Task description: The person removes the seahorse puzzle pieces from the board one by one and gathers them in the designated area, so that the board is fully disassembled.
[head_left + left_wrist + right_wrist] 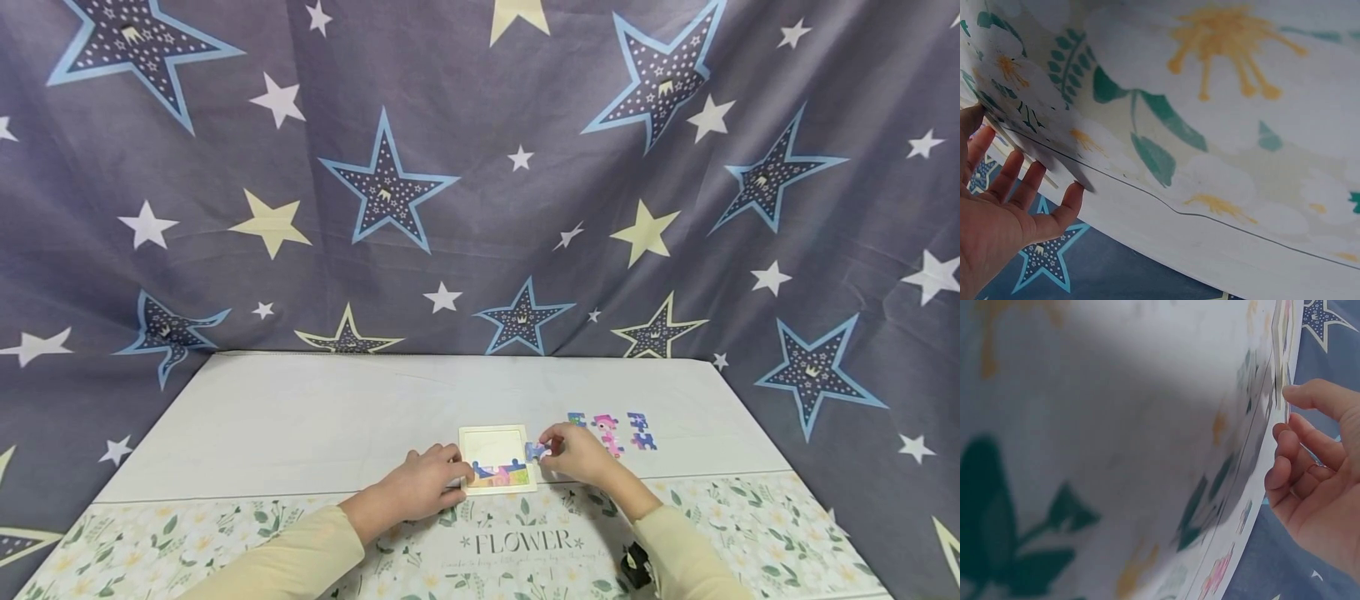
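A shallow cream puzzle tray (497,489) lies on the table, its lower part filled with joined jigsaw pieces (504,476) in blue, pink, yellow and green. My left hand (427,483) rests at the tray's left edge, fingertips touching the rim; in the left wrist view that hand (1010,212) shows loosely bent, spread fingers. Just right of the tray, my right hand (577,455) pinches a blue puzzle piece (535,452) between thumb and fingers. In the right wrist view the right hand (1316,475) has thumb and index finger close together, the piece hardly visible.
Beyond the right hand lie loose puzzle pieces: a pink group (606,427), a blue pair (640,429) and a blue-green one (576,418). A small black object (636,567) is by the right sleeve. A star-patterned curtain (480,208) hangs behind the table.
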Tool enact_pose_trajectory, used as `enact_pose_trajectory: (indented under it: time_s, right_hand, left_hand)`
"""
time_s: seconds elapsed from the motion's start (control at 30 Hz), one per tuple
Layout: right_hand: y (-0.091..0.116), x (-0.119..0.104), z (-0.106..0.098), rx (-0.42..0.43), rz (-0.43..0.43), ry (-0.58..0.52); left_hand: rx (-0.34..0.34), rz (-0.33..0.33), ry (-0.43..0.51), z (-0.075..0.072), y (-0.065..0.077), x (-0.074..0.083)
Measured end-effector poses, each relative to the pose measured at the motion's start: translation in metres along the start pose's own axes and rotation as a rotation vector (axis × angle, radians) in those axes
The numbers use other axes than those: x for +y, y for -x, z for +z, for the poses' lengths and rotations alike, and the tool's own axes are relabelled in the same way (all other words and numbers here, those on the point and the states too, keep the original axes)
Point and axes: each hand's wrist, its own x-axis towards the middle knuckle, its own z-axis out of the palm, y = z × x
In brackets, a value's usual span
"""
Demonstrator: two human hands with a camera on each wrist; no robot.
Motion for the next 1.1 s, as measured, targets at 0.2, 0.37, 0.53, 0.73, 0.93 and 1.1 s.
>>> enact_pose_trajectory:
  time_s: [0.2, 0.37, 0.53, 0.73, 0.93, 1.1]
  right_hand:
    - [0.001, 0.009, -0.003, 0.026, 0.014, 0.017]
    - [0.003, 0.014, -0.006, 0.033, 0.043, 0.010]
    - [0.007, 0.018, -0.010, 0.024, 0.075, -0.019]
    - [0.011, 0.024, -0.017, 0.020, 0.063, -0.030]
    - [0.017, 0.033, -0.022, 0.028, 0.041, -0.030]
    - [0.018, 0.039, -0.025, 0.038, 0.034, -0.038]
  left_hand:
    - [0.001, 0.009, 0.008, -0.001, 0.001, 0.000]
    - [-0.006, 0.007, 0.017, -0.003, 0.002, 0.001]
    - [-0.008, 0.002, 0.018, -0.003, 0.002, 0.002]
    - [0.003, 0.006, 0.009, -0.003, 0.002, 0.002]
    - [0.005, 0.007, 0.014, -0.002, 0.002, 0.002]
    - [0.001, -0.002, 0.017, -0.002, 0.002, 0.002]
